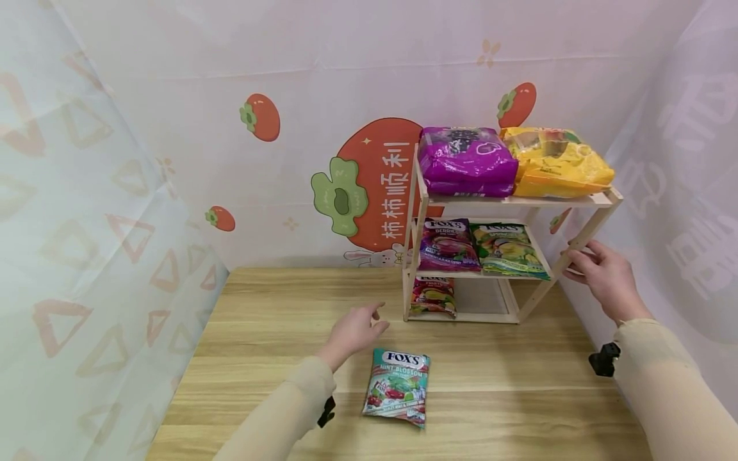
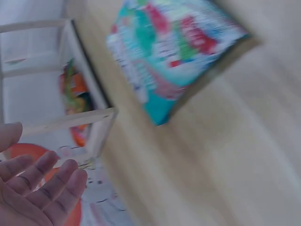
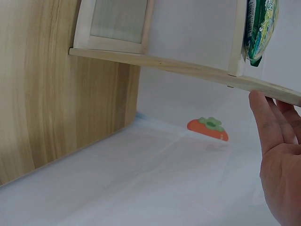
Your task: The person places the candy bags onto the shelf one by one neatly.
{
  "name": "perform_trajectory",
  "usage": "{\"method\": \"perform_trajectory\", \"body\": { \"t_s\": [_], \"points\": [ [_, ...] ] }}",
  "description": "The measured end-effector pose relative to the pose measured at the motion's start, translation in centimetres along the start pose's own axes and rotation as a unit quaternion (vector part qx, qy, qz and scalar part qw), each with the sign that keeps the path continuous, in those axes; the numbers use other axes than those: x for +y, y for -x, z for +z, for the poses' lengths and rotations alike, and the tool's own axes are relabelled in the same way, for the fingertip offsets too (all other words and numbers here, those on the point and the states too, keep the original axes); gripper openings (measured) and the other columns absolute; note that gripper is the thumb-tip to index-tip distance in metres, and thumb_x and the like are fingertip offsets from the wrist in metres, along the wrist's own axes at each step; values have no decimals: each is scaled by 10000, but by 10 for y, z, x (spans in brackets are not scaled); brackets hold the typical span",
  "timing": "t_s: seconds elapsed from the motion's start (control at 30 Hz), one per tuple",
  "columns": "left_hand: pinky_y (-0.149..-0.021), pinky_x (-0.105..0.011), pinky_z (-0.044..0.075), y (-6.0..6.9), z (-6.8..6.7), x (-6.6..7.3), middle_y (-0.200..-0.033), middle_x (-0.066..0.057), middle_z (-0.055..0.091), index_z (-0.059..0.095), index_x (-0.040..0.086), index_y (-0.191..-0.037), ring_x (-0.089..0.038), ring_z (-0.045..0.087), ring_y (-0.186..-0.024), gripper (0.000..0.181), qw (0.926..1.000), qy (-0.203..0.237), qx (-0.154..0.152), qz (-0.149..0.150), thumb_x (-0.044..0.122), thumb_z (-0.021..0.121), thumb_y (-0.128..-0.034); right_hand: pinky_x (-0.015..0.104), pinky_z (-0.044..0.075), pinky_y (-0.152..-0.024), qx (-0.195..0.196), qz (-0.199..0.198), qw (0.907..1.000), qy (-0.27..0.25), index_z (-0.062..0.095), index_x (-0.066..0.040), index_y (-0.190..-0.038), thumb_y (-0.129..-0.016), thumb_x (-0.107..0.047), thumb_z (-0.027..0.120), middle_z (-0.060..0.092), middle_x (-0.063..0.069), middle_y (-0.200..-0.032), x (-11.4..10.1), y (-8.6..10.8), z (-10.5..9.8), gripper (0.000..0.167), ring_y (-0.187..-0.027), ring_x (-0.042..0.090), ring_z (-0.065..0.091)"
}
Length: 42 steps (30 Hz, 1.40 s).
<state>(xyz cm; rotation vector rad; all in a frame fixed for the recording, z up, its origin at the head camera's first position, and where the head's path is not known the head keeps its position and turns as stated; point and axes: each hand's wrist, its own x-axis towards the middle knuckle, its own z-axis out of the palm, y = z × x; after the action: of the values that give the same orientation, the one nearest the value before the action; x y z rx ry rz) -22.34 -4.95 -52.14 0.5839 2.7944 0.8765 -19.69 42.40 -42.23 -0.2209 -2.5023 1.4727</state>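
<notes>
My left hand (image 1: pixel 353 333) hovers over the table with fingers loosely spread, holding nothing; in the left wrist view its fingers (image 2: pixel 56 188) are apart from everything. Just below it lies a teal bag of Fox's Mint Blossom candy (image 1: pixel 396 387), flat on the wood. On the right, my right hand (image 1: pixel 605 278) touches the right front post of a small wooden shelf rack (image 1: pixel 461 318). The right wrist view shows fairly straight fingers (image 3: pixel 268 122) against that post; how far they wrap behind it is hidden.
On the rack's top tier sit a purple bag (image 1: pixel 467 163) and a yellow bag (image 1: pixel 559 163). The middle tier holds a berries bag (image 1: pixel 446 244) and a green bag (image 1: pixel 507 250), the bottom a fruits bag (image 1: pixel 434 296). Printed cloth walls (image 1: pixel 173 128) border the wooden table (image 1: pixel 277 333).
</notes>
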Motion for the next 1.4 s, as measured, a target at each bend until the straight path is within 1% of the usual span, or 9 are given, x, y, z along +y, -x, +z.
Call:
{"method": "perform_trajectory", "body": {
  "t_s": [0.17, 0.37, 0.57, 0.8, 0.87, 0.93, 1.07, 1.27, 1.4],
  "points": [
    [-833, -408, 597, -16, -25, 19, -1247, -103, 687, 534, 80, -1474, -259, 681, -1054, 531, 9985, 391, 160, 349, 296, 658, -1004, 199, 601, -732, -1, 7, 10000, -68, 496, -38, -1447, -1064, -293, 551, 626, -286, -999, 0, 1, -1, 463, -884, -124, 645],
    [-915, -423, 583, -34, -45, 42, -1330, -99, 660, 516, 132, -1497, -260, 680, -1102, 537, 9954, 540, 317, 729, 259, 673, -1000, 198, 600, -735, 26, 3, 10000, -52, 480, -23, -1474, -1061, -303, 556, 628, -265, -1016, 0, 2, -2, 504, -887, -120, 646],
    [-934, -414, 577, -47, -60, 65, -1413, -91, 608, 476, 147, -1532, -267, 676, -1126, 566, 9923, 664, 371, 974, 263, 664, -1011, 199, 600, -740, 60, 4, 10000, -25, 480, -23, -1472, -1061, -309, 553, 626, -215, -1065, 0, 2, 0, 506, -897, -114, 644],
    [-987, -400, 557, -59, -68, 84, -1487, -82, 552, 433, 122, -1554, -245, 654, -1186, 587, 9900, 692, 516, 1117, 271, 639, -1026, 182, 594, -731, 106, 74, 9996, -249, 478, -68, -1501, -1054, -306, 568, 632, -257, -1025, 0, 3, 3, 515, -895, -106, 652],
    [-1030, -411, 532, -62, -69, 87, -1490, -96, 549, 438, 98, -1548, -256, 629, -1235, 582, 9893, 729, 567, 1132, 257, 639, -1025, 172, 590, -742, 99, 98, 9996, -225, 439, -83, -1540, -1056, -318, 559, 664, -160, -1105, 1, 4, 5, 551, -911, -112, 642],
    [-1057, -426, 512, -64, -71, 90, -1483, -105, 556, 447, 90, -1541, -265, 604, -1272, 571, 9889, 758, 636, 1107, 245, 639, -1025, 163, 585, -752, 26, 110, 9999, -122, 372, -70, -1578, -1066, -326, 536, 674, 36, -1275, 2, 6, 9, 596, -926, -133, 613],
    [-1043, -426, 522, -68, -74, 96, -1436, -113, 597, 467, 89, -1526, -265, 610, -1266, 539, 9873, 835, 749, 1122, 228, 629, -1032, 152, 580, -734, -24, 109, 9998, 180, 265, -7, -1602, -1084, -318, 483, 469, 359, -1462, 10, 15, 18, 642, -885, -164, 579],
    [-988, -395, 552, -71, -82, 103, -1374, -97, 636, 504, 103, -1488, -249, 649, -1193, 473, 9829, 1171, 924, 1083, 213, 612, -1042, 184, 580, -637, 382, 257, 9958, 795, 471, 103, -1449, -1063, -214, 448, 631, 379, -1224, 28, 35, 37, 500, -711, -57, 626],
    [-1004, -391, 538, -74, -84, 105, -1322, -81, 660, 544, 98, -1434, -234, 635, -1201, 405, 9828, 1151, 984, 1061, 205, 601, -1047, 239, 581, -607, 88, 455, 9928, 1102, 545, 171, -1310, -1041, -133, 451, 709, 317, -1024, 44, 50, 60, 417, -682, 87, 682]
  ]
}}
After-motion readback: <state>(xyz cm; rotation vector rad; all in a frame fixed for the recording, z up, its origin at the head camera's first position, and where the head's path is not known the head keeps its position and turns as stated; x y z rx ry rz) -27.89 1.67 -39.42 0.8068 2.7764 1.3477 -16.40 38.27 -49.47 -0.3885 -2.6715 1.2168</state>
